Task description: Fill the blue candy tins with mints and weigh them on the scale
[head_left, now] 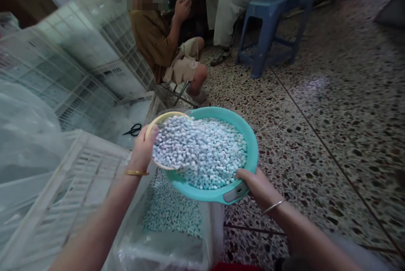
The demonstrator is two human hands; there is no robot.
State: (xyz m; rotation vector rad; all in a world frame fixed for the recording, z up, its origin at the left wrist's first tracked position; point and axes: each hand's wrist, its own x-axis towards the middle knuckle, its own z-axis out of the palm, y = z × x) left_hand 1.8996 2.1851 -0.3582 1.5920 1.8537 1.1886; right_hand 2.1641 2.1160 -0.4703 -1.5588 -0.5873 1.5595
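Note:
My left hand (pixel 144 146) grips the rim of a pale yellow bowl (pixel 167 115), which tilts over the left side of a turquoise basin (pixel 251 148). Small white and bluish pellets (pixel 205 148) fill both vessels and run together where the bowl meets the basin. With thumb on top, my right hand (pixel 255 182) holds the basin's rim close to its grey handle. Under the basin, more pellets (pixel 174 207) lie in a crate lined with clear plastic (pixel 158 247). The fingers beneath both rims are hidden.
White plastic crates (pixel 79 174) stand along the left, with clear plastic sheeting (pixel 25 115) beside them. Black scissors (pixel 133 129) lie on one crate. Ahead, a person in a brown shirt (pixel 155 39) sits near another seated person (pixel 240 1). A blue stool (pixel 275 13) stands on the speckled floor (pixel 341 136).

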